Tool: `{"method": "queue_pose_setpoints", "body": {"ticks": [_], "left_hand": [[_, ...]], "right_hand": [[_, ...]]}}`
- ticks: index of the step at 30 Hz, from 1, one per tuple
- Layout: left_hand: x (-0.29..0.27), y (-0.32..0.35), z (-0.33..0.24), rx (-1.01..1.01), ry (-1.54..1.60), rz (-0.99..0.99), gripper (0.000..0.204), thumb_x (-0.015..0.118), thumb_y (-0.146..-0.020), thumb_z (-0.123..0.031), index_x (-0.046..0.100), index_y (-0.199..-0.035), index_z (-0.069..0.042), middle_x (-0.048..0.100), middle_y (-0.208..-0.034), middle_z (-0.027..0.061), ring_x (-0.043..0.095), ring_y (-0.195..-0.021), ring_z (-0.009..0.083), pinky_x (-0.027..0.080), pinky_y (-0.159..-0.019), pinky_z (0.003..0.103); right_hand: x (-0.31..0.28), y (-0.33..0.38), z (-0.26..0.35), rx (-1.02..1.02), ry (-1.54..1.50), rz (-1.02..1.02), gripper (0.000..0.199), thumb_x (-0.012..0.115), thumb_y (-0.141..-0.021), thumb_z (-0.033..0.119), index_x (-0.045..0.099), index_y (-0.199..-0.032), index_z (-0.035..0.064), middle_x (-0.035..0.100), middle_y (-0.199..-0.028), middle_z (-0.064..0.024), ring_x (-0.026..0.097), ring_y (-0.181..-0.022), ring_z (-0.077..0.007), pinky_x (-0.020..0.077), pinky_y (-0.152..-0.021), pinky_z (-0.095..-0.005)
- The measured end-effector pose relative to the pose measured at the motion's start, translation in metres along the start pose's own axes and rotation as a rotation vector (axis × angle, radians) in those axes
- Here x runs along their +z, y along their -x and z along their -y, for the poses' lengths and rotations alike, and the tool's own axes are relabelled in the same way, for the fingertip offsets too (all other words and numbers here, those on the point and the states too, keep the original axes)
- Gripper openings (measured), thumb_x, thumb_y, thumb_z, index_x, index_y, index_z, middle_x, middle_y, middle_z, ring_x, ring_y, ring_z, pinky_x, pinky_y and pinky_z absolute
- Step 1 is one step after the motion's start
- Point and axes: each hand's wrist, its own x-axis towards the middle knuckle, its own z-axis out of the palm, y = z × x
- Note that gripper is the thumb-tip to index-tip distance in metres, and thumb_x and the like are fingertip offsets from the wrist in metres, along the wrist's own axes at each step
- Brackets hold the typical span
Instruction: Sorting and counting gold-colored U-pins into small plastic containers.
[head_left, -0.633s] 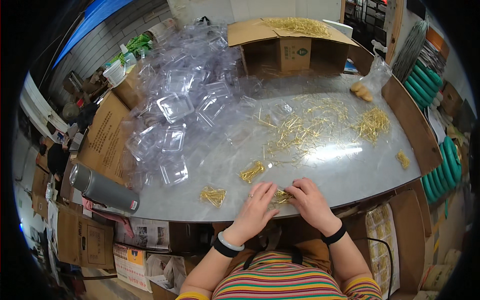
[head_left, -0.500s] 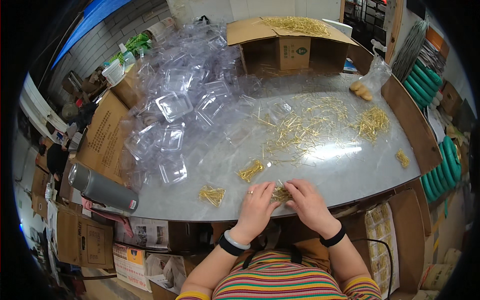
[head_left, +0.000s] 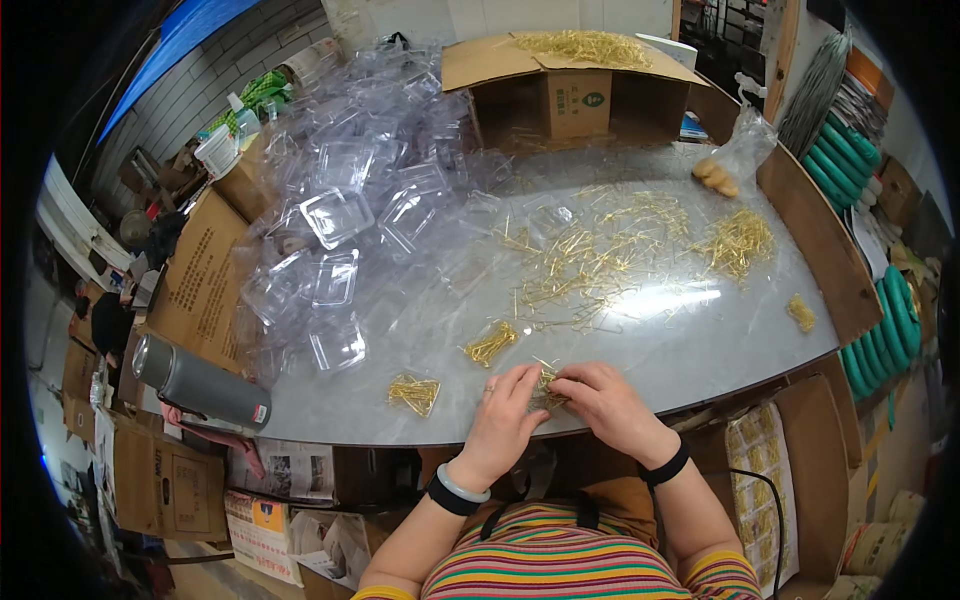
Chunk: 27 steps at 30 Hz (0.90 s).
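At the table's near edge, my left hand and my right hand close from both sides on a small bundle of gold wire hooks. Fingers cover much of this bundle; a few wire ends stick out above. Just left of my left hand lie two small heaps, one gold bundle that seems to be in a clear box and another gold bundle nearer the edge. Beyond my hands, loose gold wire hooks are scattered over the grey tabletop, with a denser pile to the right.
Clear plastic boxes are heaped at the left. A grey bottle lies at the left edge. An open carton stands at the back, with more gold wire on top. Cardboard walls the right side; a plastic bag sits near it.
The view has shifted slightly, so table things appear a little further left. My right fingers have drawn inward over the bundle, and both hands stay together at the edge.
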Motion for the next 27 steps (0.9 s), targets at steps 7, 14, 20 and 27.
{"method": "queue_pose_setpoints", "body": {"ticks": [7, 14, 20, 27], "left_hand": [[0.0, -0.007, 0.001, 0.129, -0.074, 0.022, 0.066, 0.078, -0.081, -0.013, 0.05, -0.139, 0.001, 0.052, -0.138, 0.0194, 0.044, -0.132, 0.0431, 0.037, -0.111, 0.049], [0.013, -0.01, 0.004, 0.127, -0.094, 0.062, 0.063, 0.078, -0.08, -0.013, 0.051, -0.135, 0.001, 0.05, -0.134, 0.0197, 0.043, -0.133, 0.0443, 0.04, -0.109, 0.049], [0.024, -0.01, 0.008, 0.113, -0.054, 0.024, 0.053, 0.076, -0.081, -0.006, 0.053, -0.128, 0.002, 0.049, -0.127, 0.0201, 0.046, -0.129, 0.0443, 0.042, -0.106, 0.049], [0.02, -0.008, 0.01, 0.121, 0.017, -0.011, 0.051, 0.071, -0.084, -0.001, 0.051, -0.131, 0.002, 0.05, -0.128, 0.0231, 0.046, -0.128, 0.0453, 0.041, -0.107, 0.05]], "right_hand": [[-0.008, 0.004, 0.007, 0.098, 0.007, -0.1, 0.045, 0.071, -0.084, 0.006, 0.059, -0.127, 0.0059, 0.059, -0.127, -0.0137, 0.056, -0.116, -0.0363, 0.0459, -0.1, -0.0433], [0.005, 0.009, 0.009, 0.192, -0.098, -0.178, 0.05, 0.06, -0.084, -0.006, 0.053, -0.133, 0.0017, 0.051, -0.139, -0.0225, 0.051, -0.126, -0.0411, 0.0417, -0.108, -0.0454], [0.027, 0.0, 0.034, 0.241, -0.361, -0.194, 0.064, 0.05, -0.082, -0.01, 0.038, -0.145, -0.0024, 0.037, -0.15, -0.0275, 0.039, -0.139, -0.0437, 0.0367, -0.114, -0.045], [-0.002, -0.005, 0.014, 0.141, -0.018, -0.03, 0.071, 0.074, -0.082, 0.011, 0.043, -0.144, 0.0025, 0.048, -0.143, -0.021, 0.045, -0.135, -0.0403, 0.0349, -0.114, -0.0484]]}}
